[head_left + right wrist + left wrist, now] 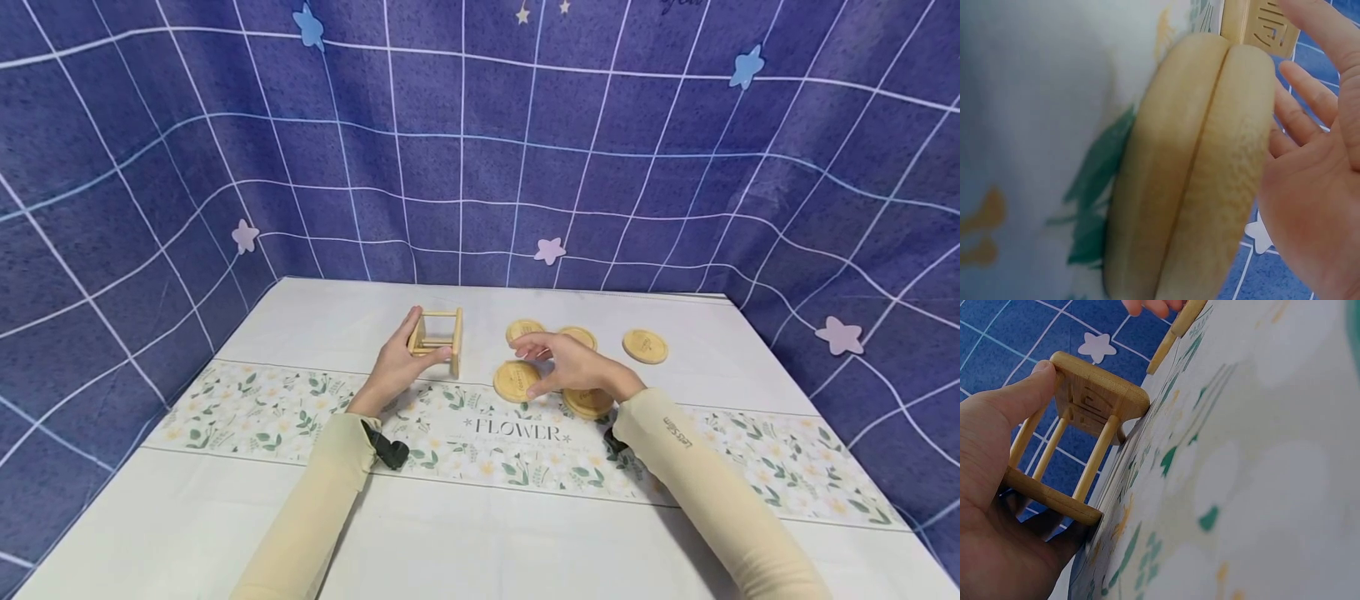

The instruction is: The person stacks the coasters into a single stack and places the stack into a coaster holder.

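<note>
My left hand [396, 365] grips a small wooden coaster holder [457, 343], which has two flat ends joined by thin rods. In the left wrist view the thumb lies on the far end panel [1097, 390], while the other fingers are behind the near one. My right hand [576, 363] hovers above round wooden coasters with loosely bent fingers and nothing between them. Its thumb tip shows at the right edge of the front-left coaster [514, 381]. Below the wrist lie stacked coasters [588, 407], seen edge-on as a pair [1191, 169] in the right wrist view.
Two more coasters lie behind the right hand, one at the back left [523, 329] and one partly covered [581, 336]. Another coaster [645, 346] sits apart to the right. A floral "FLOWER" band crosses the white tabletop [480, 533]. A blue gridded curtain [480, 167] hangs behind.
</note>
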The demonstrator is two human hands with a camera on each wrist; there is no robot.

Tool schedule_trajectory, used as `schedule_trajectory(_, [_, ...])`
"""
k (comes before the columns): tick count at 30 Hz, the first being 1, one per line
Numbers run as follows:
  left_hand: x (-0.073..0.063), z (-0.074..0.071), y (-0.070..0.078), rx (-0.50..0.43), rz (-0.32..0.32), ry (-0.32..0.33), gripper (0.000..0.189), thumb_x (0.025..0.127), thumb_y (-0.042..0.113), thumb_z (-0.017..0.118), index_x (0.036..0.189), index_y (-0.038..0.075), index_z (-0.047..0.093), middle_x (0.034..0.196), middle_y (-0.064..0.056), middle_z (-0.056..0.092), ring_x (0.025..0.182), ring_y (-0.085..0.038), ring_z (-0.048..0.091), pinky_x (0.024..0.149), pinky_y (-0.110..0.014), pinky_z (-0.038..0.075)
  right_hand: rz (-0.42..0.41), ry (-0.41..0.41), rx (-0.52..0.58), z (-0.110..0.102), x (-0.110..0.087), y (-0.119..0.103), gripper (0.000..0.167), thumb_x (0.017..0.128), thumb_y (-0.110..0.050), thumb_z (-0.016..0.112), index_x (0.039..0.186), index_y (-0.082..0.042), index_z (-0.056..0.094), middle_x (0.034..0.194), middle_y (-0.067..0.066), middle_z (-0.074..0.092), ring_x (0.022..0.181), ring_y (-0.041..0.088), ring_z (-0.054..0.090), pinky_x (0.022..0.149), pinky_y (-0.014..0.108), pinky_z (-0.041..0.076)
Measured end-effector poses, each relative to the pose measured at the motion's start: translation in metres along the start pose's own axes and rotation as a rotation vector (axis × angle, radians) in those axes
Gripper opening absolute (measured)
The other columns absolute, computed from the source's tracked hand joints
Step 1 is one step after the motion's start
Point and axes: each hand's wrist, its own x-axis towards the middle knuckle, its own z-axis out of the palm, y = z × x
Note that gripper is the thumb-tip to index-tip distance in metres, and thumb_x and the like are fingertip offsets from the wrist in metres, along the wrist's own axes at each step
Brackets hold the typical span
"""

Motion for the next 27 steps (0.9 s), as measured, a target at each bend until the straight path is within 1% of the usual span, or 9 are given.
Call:
schedule_trajectory(9, [0.0001, -0.0002, -0.0006, 0.008, 0.000, 0.003, 0.108, 0.101, 0.033, 0.086, 0.180, 0.012, 0.016, 0.187, -0.010, 0.009, 0.172, -0.033, 0.009, 0.141, -0.047, 0.011, 0.004, -0.021, 0.002, 0.0012, 0.0013, 0.0019, 0.085, 0.084, -0.003, 0.097, 0.158, 0.006, 0.055, 0.142, 0.022, 0.068, 0.131, 0.039, 0.064, 0.122, 0.057, 0.050])
schedule_trajectory(16, [0.0008, 0.0000, 0.0001, 0.013, 0.003, 0.002, 0.108, 0.101, 0.032, 0.086, 0.179, 0.009, 0.016, 0.187, -0.011, 0.009, 0.172, -0.033, 0.010, 0.141, -0.047, 0.012, -0.019, -0.024, -0.008, 0.0014, 0.0015, 0.0013, 0.084, 0.085, -0.005, 0.097, 0.157, 0.007, 0.055, 0.140, 0.022, 0.068, 0.129, 0.038, 0.065, 0.119, 0.057, 0.052])
schedule_trajectory(23, [0.0007, -0.0004, 0.0003, 0.009, 0.003, -0.002, 0.108, 0.101, 0.033, 0.086, 0.180, 0.012, 0.015, 0.187, -0.009, 0.008, 0.172, -0.031, 0.010, 0.141, -0.045, 0.012, -0.018, -0.044, -0.008, 0.0019, 0.0013, 0.0003, 0.087, 0.083, -0.006, 0.099, 0.156, 0.009, 0.054, 0.140, 0.023, 0.068, 0.130, 0.040, 0.064, 0.120, 0.056, 0.053])
schedule_trajectory(27, [-0.0001, -0.0008, 0.0006, 0.000, 0.009, -0.005, 0.107, 0.102, 0.032, 0.085, 0.179, 0.011, 0.015, 0.187, -0.010, 0.008, 0.172, -0.032, 0.009, 0.141, -0.046, 0.012, -0.014, -0.049, -0.019, 0.0030, 0.0017, -0.0005, 0.087, 0.083, -0.006, 0.099, 0.156, 0.009, 0.055, 0.139, 0.021, 0.068, 0.129, 0.039, 0.064, 0.119, 0.055, 0.053])
